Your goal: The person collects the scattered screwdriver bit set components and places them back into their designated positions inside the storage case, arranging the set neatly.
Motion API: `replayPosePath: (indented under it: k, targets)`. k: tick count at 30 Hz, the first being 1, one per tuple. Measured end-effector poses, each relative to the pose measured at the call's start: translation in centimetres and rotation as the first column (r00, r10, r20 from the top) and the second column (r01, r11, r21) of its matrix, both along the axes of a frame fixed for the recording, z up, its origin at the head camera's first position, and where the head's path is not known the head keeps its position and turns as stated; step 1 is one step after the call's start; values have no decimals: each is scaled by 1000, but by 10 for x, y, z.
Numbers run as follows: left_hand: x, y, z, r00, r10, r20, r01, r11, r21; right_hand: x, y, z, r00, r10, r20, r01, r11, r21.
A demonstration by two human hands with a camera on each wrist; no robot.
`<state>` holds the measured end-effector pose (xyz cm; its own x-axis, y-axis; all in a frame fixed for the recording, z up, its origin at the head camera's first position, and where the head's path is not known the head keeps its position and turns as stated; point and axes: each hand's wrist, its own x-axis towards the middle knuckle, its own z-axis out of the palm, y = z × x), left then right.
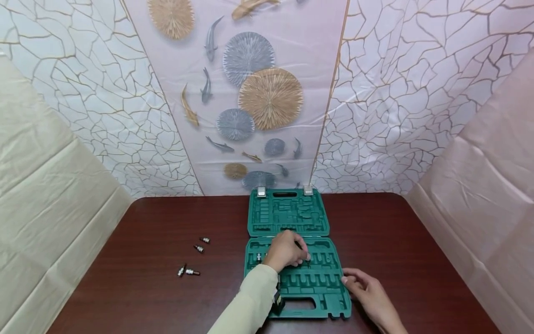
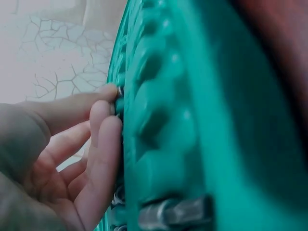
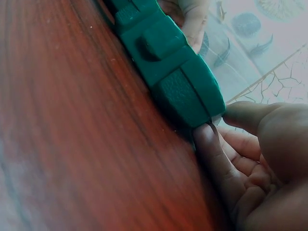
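A green tool case [image 1: 289, 295] lies unfolded on the table, its lid [image 1: 255, 213] laid back. My left hand [image 1: 287, 250] reaches over the slotted half. Thumb and fingers pinch a small bit socket at a slot right of the middle; in the left wrist view the left hand [image 2: 77, 144] mostly hides it, with a bit of metal showing at the thumb tip. Another bit socket [image 1: 259, 257] sits in a slot at the left, and a bit socket [image 2: 173, 214] shows close up. My right hand [image 1: 369, 292] grips the case's right edge between thumb and finger, also in the right wrist view [image 3: 255, 163].
Left of the case, several loose bit sockets with silver bases and dark tips lie on the dark red-brown table [image 1: 146, 241], one bit socket [image 1: 193, 272] among the nearer ones. Two silver latches [image 1: 261, 191] stand at the lid's far edge. A patterned curtain [image 1: 258, 153] hangs behind.
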<state>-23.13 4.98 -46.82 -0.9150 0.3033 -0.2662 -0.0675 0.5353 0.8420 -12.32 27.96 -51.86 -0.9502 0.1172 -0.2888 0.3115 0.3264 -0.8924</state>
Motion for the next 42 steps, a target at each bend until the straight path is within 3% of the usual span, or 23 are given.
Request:
replayPosePath:
  k: [6, 17, 21, 24, 26, 31, 36, 42]
  targets:
    - [2, 2, 1, 1000, 4, -26, -4, 1000, -8, 0, 1, 0, 1000, -3, 3, 3, 1000, 10]
    - [-7, 3, 8, 995, 42, 86, -37, 997, -63, 0, -2, 1, 1000, -4, -4, 4, 1000, 13]
    - [-7, 4, 9, 996, 40, 85, -33, 996, -86, 0, -2, 0, 1000, 1, -5, -1, 1000, 13]
    - [-3, 4, 10, 999, 23, 34, -19, 993, -117, 0, -1, -1, 1000, 3, -2, -3, 1000, 10]
    - [1, 5, 9, 999, 6, -38, -11, 991, -133, 0, 0, -1, 1000, 4, 2, -4, 1000, 13]
    - [12, 3, 1, 980, -24, -196, 7, 996, -89, 0, 2, -2, 1000, 0, 17, -1, 1000, 23]
    - [18, -6, 0, 961, -45, -271, 23, 996, -83, -1, 1, -3, 1000, 0, 18, 0, 1000, 12]
    - [26, -25, 13, 942, -28, -335, -17, 991, -131, 0, 1, -2, 1000, 4, 7, -4, 1000, 12]
